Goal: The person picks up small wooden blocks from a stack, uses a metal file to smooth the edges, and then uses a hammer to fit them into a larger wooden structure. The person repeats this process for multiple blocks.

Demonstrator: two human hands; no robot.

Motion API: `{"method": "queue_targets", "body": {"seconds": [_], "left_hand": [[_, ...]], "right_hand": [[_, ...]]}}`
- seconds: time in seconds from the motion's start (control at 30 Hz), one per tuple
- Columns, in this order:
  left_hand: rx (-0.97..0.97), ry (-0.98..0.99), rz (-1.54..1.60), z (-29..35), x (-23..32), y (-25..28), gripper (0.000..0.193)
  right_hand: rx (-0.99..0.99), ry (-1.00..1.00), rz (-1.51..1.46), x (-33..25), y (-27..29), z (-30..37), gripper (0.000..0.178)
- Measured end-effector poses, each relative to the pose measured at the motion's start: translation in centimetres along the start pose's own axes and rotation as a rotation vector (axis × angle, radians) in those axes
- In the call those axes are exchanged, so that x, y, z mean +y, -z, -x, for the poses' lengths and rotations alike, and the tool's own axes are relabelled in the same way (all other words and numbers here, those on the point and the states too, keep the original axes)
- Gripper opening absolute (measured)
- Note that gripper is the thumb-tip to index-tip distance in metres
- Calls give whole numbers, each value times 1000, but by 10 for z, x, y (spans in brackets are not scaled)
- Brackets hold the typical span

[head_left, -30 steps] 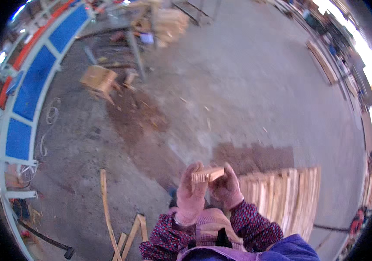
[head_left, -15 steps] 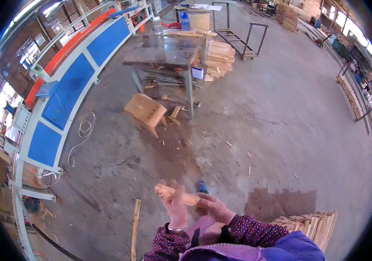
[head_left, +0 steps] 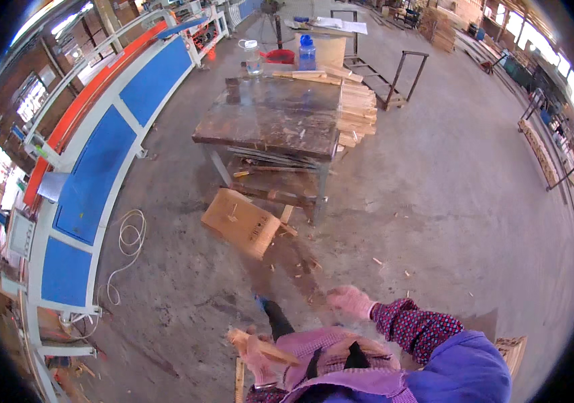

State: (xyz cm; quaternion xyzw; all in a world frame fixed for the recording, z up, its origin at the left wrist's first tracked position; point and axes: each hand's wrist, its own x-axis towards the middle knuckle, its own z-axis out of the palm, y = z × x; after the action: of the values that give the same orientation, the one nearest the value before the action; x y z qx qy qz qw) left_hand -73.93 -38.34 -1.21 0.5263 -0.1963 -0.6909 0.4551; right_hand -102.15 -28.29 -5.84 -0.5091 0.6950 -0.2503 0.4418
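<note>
A short piece of wood lies in the grip of my left hand, low in front of my body. That hand wears a pale pink glove, and its fingers wrap round the wood near one end. My right hand, gloved likewise, reaches forward over the floor, away from the wood. It holds nothing that I can see, and its fingers look stretched out, slightly blurred. Ahead of both hands is a low wooden stool, apart from them. Part of my foot shows between the stool and my left hand.
A dark-topped table stands beyond the stool, with a stack of wooden slats beside it. A long blue and white machine runs along the left, a loose cable near it. More wood is stacked at lower right.
My right hand has let go of the wood piece and moved forward and right. My left hand has drawn lower with the wood. The table and stool now appear nearer.
</note>
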Motion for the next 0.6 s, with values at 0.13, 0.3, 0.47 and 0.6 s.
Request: {"method": "queue_targets", "body": {"seconds": [0.13,0.3,0.47,0.6], "left_hand": [[-168,-96,-215,-131,-5,13,42],[-307,150,-174,-214,52,-35,47],[-275,142,-678,-290,53,-24,62],[-423,175,-1345,-328,5,2,56]], "right_hand": [[307,-560,-789,-33,11,-92,36],[434,-645,-720,-3,-2,-172,32],[400,-762,-637,-27,26,-259,32],[318,-857,-318,20,38,-356,32]]}}
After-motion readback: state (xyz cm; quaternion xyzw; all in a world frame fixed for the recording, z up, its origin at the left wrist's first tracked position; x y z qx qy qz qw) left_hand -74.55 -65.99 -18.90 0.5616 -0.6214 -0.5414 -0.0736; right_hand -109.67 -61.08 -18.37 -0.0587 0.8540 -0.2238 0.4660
